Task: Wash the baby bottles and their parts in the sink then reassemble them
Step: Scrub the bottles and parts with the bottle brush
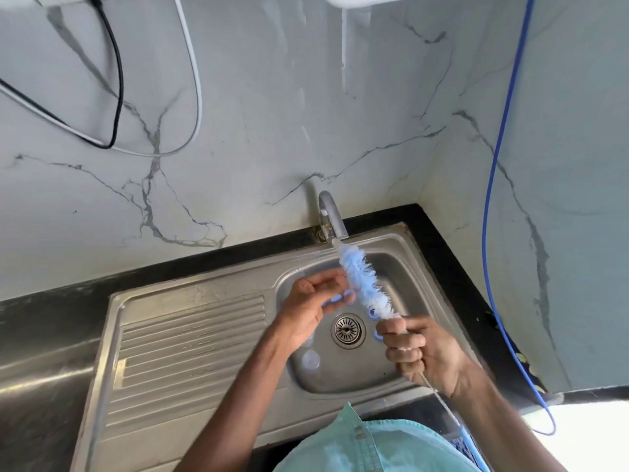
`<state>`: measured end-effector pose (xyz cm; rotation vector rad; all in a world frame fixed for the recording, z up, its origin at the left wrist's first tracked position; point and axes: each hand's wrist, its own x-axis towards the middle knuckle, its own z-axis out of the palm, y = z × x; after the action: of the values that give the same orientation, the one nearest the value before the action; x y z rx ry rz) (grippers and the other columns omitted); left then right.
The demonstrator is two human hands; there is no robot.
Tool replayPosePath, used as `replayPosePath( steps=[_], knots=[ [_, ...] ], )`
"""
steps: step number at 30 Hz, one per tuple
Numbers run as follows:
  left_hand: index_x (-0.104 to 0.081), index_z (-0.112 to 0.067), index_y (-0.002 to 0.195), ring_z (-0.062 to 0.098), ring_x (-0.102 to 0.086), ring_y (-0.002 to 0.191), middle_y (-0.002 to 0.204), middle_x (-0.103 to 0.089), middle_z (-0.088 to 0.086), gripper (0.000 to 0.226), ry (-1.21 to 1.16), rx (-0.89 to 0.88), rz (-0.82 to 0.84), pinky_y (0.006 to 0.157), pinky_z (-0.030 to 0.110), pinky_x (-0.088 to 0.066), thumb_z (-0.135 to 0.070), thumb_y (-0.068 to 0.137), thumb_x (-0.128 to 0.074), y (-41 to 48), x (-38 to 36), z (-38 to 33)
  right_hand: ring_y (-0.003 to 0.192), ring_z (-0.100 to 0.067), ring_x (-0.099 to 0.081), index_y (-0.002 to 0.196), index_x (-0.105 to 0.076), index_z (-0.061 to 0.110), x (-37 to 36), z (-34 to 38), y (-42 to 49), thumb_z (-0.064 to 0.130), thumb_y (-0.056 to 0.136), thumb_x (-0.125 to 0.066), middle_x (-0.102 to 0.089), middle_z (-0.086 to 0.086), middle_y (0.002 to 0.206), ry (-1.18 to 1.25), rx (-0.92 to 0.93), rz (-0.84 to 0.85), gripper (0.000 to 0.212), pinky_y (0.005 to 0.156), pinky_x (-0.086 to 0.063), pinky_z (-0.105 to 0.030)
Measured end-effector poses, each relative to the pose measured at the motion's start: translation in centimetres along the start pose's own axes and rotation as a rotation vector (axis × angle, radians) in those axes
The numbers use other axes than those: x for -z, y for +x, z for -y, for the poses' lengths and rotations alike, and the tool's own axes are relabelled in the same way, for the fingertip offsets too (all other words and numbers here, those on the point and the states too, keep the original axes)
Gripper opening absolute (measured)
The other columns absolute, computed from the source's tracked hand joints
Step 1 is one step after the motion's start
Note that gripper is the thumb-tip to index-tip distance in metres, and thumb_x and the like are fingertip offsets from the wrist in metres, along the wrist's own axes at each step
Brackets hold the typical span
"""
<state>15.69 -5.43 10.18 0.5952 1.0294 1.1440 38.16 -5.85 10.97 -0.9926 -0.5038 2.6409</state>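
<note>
Blue-white brush (366, 284) under tap (332, 216), right hand (418, 352) gripping

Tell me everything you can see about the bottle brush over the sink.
The bottle brush has a fluffy blue-and-white bristle head on a thin wire stem with a blue end. It slants over the sink, tip just under the tap. The right hand grips the stem below the bristles. The left hand has curled fingertips at the bristles' side; whether it pinches them is unclear.
</note>
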Motion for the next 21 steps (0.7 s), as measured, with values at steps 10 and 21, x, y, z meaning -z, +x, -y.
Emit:
replayPosePath(
  steps=[10,21],
  knots=[
    [-0.066,0.0,0.129,0.037,-0.066,0.117,0.129,-0.069,0.02,0.034,-0.014,-0.085,-0.19,0.098,0.044,-0.057,-0.02,0.103,-0.055,0.6,1.3,-1.2,0.051,-0.013,-0.02,0.081,-0.064,0.018,-1.0,1.6,-0.3,0.047,0.103,-0.053,-0.041,-0.005,0.06,-0.591,0.239,-0.281,0.038,0.05,-0.008,-0.029],
    [-0.076,-0.007,0.111,0.022,-0.076,0.098,0.107,-0.079,0.011,0.022,-0.054,-0.06,-0.473,0.09,0.039,-0.059,-0.014,0.09,-0.077,0.8,0.2,-1.3,0.077,-0.014,-0.066,0.139,-0.052,0.039,1.8,-2.7,1.9,0.066,0.09,-0.065,-0.06,0.011,0.122,-1.532,0.856,-0.827,0.058,0.065,-0.058,-0.037]
  ],
)
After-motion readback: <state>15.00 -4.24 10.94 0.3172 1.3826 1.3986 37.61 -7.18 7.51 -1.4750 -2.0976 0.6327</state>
